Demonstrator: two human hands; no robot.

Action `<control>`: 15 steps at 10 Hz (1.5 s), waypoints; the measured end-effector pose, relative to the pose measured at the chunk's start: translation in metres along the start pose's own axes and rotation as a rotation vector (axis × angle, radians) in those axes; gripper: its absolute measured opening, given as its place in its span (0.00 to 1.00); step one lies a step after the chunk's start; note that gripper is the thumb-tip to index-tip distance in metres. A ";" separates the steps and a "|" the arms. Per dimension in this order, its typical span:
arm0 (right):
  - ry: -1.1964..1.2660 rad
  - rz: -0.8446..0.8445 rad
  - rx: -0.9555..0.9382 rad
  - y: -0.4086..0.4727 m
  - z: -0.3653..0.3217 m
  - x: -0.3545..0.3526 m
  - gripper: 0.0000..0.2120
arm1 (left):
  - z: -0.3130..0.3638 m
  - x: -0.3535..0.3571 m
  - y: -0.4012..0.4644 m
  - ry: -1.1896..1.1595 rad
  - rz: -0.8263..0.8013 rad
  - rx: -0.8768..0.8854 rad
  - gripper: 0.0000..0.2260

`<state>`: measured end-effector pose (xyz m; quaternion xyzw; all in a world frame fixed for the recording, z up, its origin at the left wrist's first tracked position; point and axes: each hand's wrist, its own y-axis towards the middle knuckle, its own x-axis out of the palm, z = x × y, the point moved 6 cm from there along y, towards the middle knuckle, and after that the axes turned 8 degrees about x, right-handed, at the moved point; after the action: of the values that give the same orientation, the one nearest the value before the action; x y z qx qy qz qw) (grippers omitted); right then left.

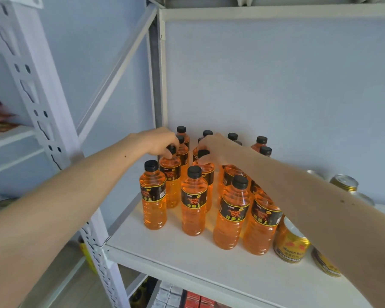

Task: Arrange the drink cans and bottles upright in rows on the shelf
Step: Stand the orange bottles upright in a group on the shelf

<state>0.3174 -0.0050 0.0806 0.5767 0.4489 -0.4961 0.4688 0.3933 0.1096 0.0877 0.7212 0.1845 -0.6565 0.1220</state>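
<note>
While both arms are reaching in over the white shelf (187, 258), stock is standing as follows.

Item 1: orange drink bottles, black caps, black/yellow labels, approx. a dozen, all upright, grouped in rough rows from the back wall toward the front edge, left half of shelf. Front row, L to R: bottle (154, 196), bottle (193, 201), bottle (231, 212), and one more bottle (261, 227) partly hidden under the right forearm. Back-row bottles (261, 143) are showing mostly caps and shoulders; exact count can't be told, arm is blocking some.

Item 2: left hand (158, 141) is curling down over the cap of a second-row bottle (170, 174), fingers and thumb pinching round the cap. Bottle is standing upright on shelf, just behind the front-left one.

Item 3: right hand (213, 150) is likewise gripping the cap of the neighbouring second-row bottle (206, 172), fingertips wrapping the cap. Bottle is upright, just beside the left hand's bottle.

Item 4: gold cans, right of the bottles. One gold can w/ red-yellow print (290, 245) is standing at front, touching or nearly touching the nearest bottle; another can (325, 263) is sitting partly under the forearm; a further can (343, 182) is standing farther back, top showing.

Item 5: misc. boxed goods (187, 298) are sitting on the lower shelf; red packets (0, 121) on the adjoining rack at left, blurred.
</note>
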 end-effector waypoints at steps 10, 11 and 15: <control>0.076 -0.002 0.004 -0.028 -0.016 -0.028 0.20 | -0.006 -0.012 -0.038 -0.102 -0.069 0.020 0.20; 0.069 -0.133 -0.061 -0.052 -0.036 -0.032 0.24 | -0.002 -0.009 -0.051 -0.156 -0.115 -0.011 0.21; 0.015 -0.133 -0.063 -0.065 -0.050 -0.025 0.23 | 0.004 0.009 -0.059 -0.090 -0.093 0.005 0.12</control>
<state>0.2581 0.0531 0.1028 0.5342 0.5054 -0.5074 0.4492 0.3656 0.1621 0.0825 0.6818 0.2104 -0.6938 0.0979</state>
